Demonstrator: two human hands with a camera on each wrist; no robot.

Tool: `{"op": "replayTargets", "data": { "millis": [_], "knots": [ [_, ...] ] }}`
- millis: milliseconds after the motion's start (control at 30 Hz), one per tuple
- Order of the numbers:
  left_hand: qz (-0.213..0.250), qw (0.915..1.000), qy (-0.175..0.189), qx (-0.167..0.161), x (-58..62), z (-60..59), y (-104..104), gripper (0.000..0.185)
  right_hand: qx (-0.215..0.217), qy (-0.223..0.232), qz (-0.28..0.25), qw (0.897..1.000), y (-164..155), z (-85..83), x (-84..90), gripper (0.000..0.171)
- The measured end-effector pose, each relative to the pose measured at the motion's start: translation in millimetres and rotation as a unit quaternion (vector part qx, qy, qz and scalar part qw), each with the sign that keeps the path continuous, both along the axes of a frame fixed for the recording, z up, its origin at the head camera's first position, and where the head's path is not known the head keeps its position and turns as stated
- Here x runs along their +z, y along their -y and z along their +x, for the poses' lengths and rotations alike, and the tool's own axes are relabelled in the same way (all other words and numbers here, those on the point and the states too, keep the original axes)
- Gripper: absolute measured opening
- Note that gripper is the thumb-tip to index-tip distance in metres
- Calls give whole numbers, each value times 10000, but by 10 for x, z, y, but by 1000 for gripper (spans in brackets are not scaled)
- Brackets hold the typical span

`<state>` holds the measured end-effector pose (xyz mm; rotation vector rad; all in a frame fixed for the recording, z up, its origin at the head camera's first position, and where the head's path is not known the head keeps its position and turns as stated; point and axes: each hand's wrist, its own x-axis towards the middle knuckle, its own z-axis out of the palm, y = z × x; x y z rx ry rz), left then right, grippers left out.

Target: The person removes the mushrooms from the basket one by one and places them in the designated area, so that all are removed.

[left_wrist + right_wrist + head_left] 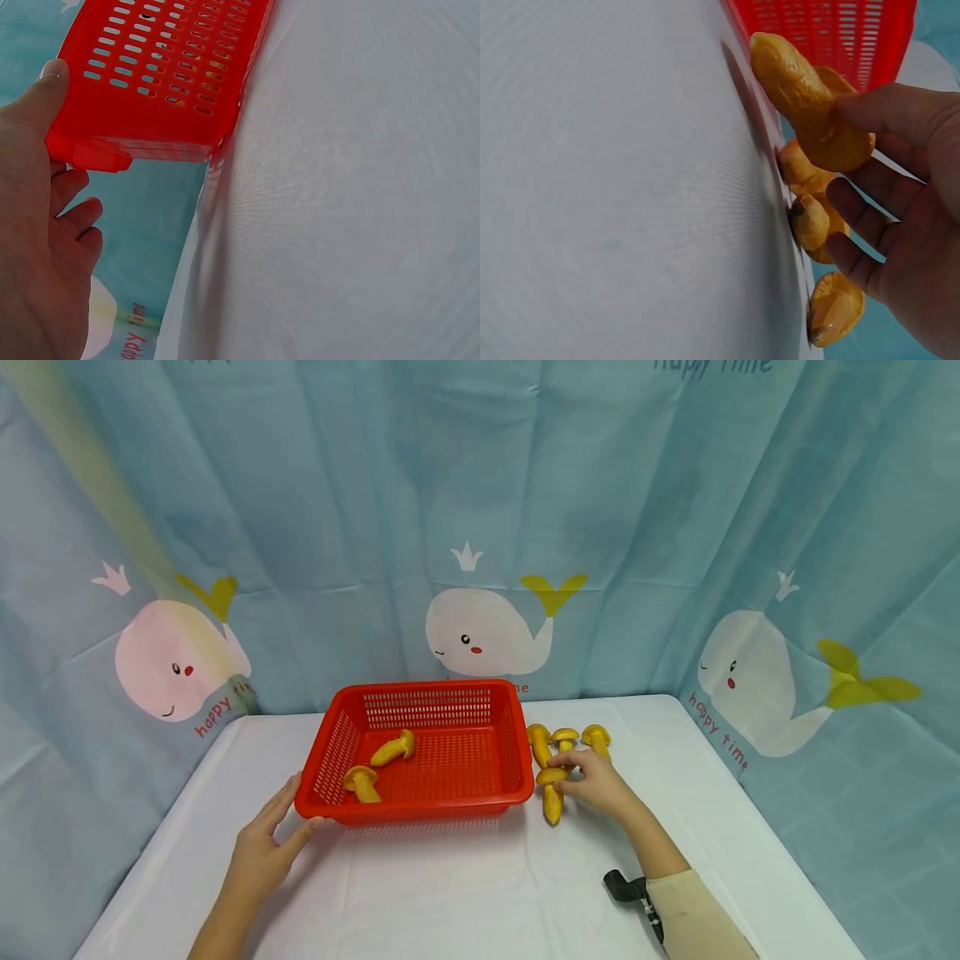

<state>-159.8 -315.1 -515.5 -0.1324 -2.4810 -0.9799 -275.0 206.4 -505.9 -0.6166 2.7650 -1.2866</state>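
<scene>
One yellow mushroom [552, 806] is pinched between the thumb and fingers of the right hand [598, 783], its cap at the fingertips and stem pointing clear of them. On my feed I record three further mushrooms [597, 737] on the white table [442, 893], just beyond those fingers. Left of the same fingers sits the red basket [427, 812]; its near-left corner is gripped by the left hand [258, 853], thumb parted from the fingers. I count two mushrooms [363, 784] inside, right of the left fingertips.

Left grip [258, 853] with thumb [302, 836] apart from fingers [277, 805], right grip [597, 783] in a pinch.
</scene>
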Motion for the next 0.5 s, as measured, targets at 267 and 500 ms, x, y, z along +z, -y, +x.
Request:
{"op": "replayTargets", "data": {
  "millis": [267, 500],
  "knots": [
    [-42, 9998, 148, 87, -22, -9, -3, 83, -109, 210, 28, 9997, 2, -9, -51, 31],
    [-63, 9994, 305, 181, 14, 6, -10, 84, -241, 401, -114, 9988, 8, -7, -69, 30]
  ]
}}
